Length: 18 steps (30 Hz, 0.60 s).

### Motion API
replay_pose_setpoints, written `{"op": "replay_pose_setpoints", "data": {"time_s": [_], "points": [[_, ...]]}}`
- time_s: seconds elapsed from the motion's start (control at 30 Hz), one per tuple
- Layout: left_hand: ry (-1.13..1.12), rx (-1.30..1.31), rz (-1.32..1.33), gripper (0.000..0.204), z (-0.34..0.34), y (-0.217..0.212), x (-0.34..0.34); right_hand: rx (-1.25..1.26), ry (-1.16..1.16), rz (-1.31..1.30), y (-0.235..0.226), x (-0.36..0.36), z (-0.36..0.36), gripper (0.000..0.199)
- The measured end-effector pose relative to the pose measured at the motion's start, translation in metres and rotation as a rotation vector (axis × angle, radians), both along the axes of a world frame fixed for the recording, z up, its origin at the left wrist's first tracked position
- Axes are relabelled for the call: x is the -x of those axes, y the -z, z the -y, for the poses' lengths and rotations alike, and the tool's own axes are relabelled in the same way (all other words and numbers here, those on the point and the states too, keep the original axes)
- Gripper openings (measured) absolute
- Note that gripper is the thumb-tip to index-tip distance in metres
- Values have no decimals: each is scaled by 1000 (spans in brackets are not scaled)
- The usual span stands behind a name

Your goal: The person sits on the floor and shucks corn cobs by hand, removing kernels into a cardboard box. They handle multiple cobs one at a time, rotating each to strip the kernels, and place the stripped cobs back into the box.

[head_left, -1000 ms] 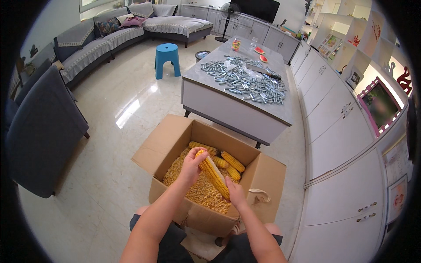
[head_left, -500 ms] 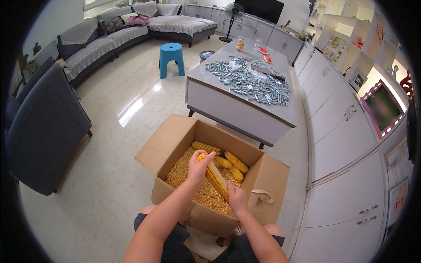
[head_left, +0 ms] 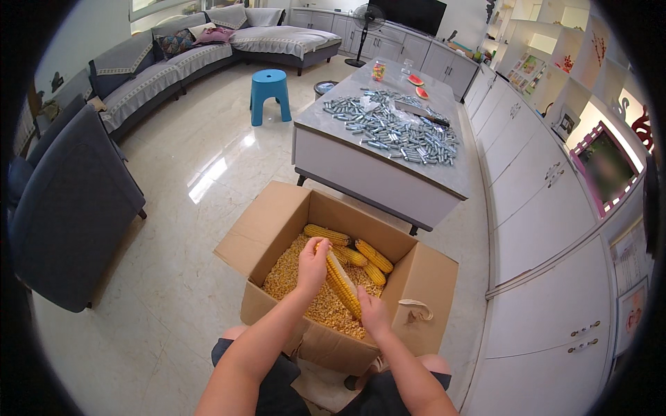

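My left hand (head_left: 312, 267) is closed around the upper end of a corn cob (head_left: 343, 287). Lower down, my right hand (head_left: 374, 313) grips the same cob near its other end. A pale, bare strip runs along one side of it, while yellow kernels cover the rest. Both hands are over an open cardboard box (head_left: 244, 229). Loose corn kernels (head_left: 286, 273) cover the box's bottom. Several more cobs lie against its far side, one (head_left: 374, 256) in the far right corner and another (head_left: 326, 234) along the far wall.
Beyond the box stands a grey-topped table (head_left: 378, 166) with a heap of small metallic cylinders (head_left: 409, 135) and watermelon slices (head_left: 415, 80). A blue stool (head_left: 270, 97) is farther left. A dark armchair (head_left: 73, 208) stands at left, and white cabinets (head_left: 548, 305) line the right.
My left fingers have shifted a little at the cob's upper end and now cover kernels that showed there before. My right hand has barely moved.
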State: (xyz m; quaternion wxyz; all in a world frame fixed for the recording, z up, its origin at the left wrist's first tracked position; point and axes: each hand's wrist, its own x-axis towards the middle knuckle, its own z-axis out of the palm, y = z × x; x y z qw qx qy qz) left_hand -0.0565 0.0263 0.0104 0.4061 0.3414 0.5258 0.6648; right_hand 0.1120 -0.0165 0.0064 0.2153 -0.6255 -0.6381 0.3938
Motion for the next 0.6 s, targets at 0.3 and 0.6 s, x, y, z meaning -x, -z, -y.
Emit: {"op": "replay_pose_setpoints", "data": {"time_s": [0.3, 0.6], "points": [[-175, 37, -265, 27, 1, 3, -5, -12, -3, 45, -4, 1, 4, 56], [46, 102, 176, 31, -6, 15, -8, 367, 134, -297, 8, -5, -5, 60]]}}
